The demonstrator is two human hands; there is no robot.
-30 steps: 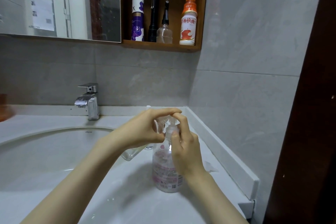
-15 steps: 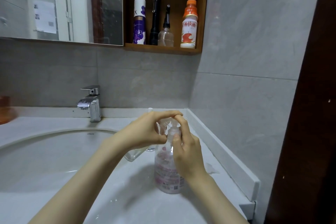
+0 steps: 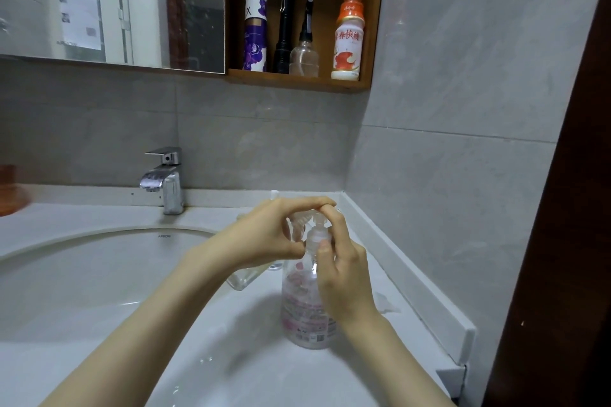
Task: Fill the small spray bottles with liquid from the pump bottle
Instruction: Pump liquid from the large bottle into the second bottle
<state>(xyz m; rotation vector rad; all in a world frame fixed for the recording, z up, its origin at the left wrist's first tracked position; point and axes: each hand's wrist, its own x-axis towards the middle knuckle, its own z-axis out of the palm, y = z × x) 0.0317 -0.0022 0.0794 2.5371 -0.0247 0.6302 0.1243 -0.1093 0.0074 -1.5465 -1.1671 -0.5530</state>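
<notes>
**A:** Pump bottle vs the grips?

**B:** The pump bottle stands upright on the white surface, right of the sink basin. The right grip grasps its top from the right side, with the index fingertip on the pump head and the thumb against the collar.

**A:** Left?

**B:** The left grip is curled round a small spray bottle and holds it tilted. The base pokes out below the palm and the neck is up by the pump nozzle. The two index fingertips touch above the pump head.

**A:** Counts?

**B:** One pump bottle and one small spray bottle in hand. A clear piece shows just behind the left grip, low on the surface, and I can't tell what it is. The wall shelf carries four things:
- one purple-and-white can
- one black flashlight
- one clear shelf sprayer with a black top
- one orange-capped drink bottle

There is also one faucet and one mirror.

**A:** Contents?

**B:** The pump bottle has clear walls with pink print, and its liquid level isn't readable. The small spray bottle is clear and I can't tell its fill. Same for the shelf sprayer. The drink bottle is opaque. A few water drops lie on the surface in front.
</notes>
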